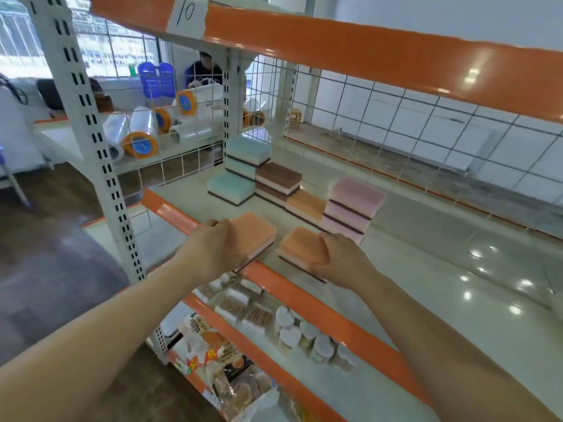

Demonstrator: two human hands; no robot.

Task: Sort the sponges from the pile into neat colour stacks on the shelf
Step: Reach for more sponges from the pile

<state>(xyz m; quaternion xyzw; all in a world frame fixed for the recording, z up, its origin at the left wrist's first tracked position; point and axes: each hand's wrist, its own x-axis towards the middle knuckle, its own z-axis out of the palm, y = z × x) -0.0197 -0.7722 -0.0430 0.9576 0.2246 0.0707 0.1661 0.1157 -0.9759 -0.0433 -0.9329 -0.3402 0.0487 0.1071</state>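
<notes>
My left hand (213, 249) grips an orange sponge (256, 231) over the front edge of the shelf (426, 269). My right hand (338, 260) grips a second orange sponge (300, 243) that lies on the shelf just to the right of the first. Further back stand a teal stack (246, 161) with one teal sponge (231, 185) in front of it, a brown-topped stack (278, 181), a single orange sponge (306, 205) and a pink stack (353, 205).
An orange rail (304, 303) edges the shelf front; an upper shelf (365, 53) hangs close overhead. A wire grid (365, 117) backs the shelf. Packaged goods (243, 345) fill the shelf below. A person (202, 71) sits beyond rolls of film (143, 129).
</notes>
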